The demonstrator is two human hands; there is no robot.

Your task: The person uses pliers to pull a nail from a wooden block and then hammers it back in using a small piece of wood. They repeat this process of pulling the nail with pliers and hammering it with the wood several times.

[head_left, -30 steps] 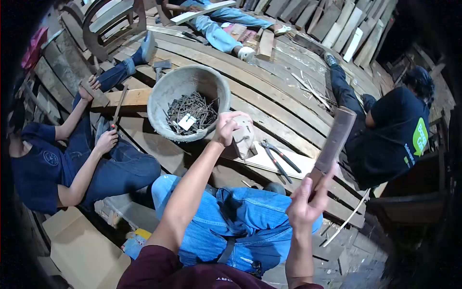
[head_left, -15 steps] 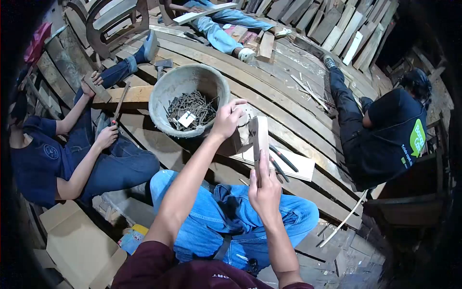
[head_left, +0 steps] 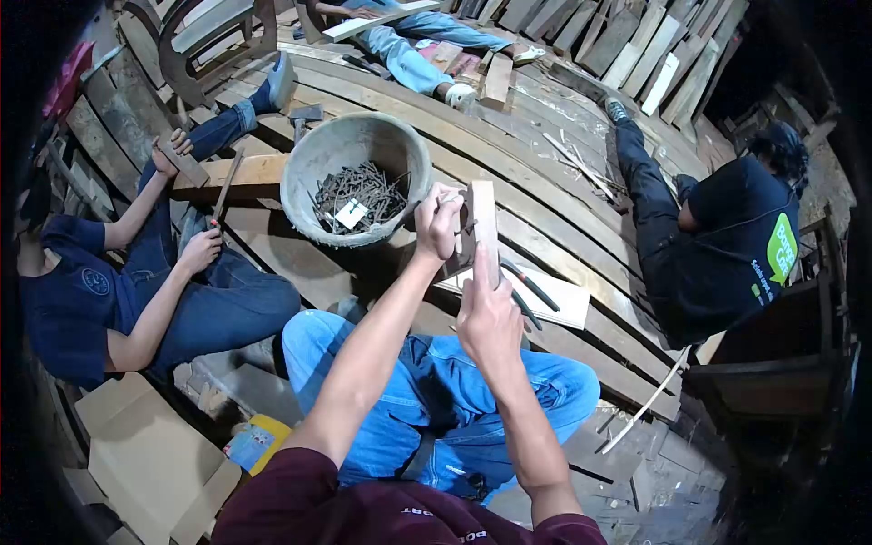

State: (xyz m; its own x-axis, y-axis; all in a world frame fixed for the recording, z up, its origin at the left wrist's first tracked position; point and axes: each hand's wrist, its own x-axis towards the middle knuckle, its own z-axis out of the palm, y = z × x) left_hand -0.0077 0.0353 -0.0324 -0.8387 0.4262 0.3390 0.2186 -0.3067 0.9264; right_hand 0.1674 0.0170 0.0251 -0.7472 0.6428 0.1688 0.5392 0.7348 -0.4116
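My right hand (head_left: 490,318) is closed round the near end of a short, squared piece of wood (head_left: 484,218), its index finger lying along the wood. The piece points away from me above my lap. Just left of its far end, my left hand (head_left: 439,221) is curled closed with its knuckles up. Something dark shows between those fingers and the wood, too small to make out. Beyond my left hand stands a grey bucket (head_left: 300,204) holding many short dark metal pieces and a white card (head_left: 351,213). Black-handled pliers (head_left: 530,286) lie to the right on a pale board (head_left: 572,304).
A person (head_left: 91,282) sits at left with a thin tool and a wood piece. Another person (head_left: 727,245) sits at right, and a third person's legs (head_left: 409,59) are at the back. A hammer (head_left: 306,114) lies behind the bucket. A cardboard box (head_left: 150,454) is at lower left.
My left hand has come down off a wooden block and curled closed beside the wood piece. My right hand has shifted slightly left and away from me with the wood.
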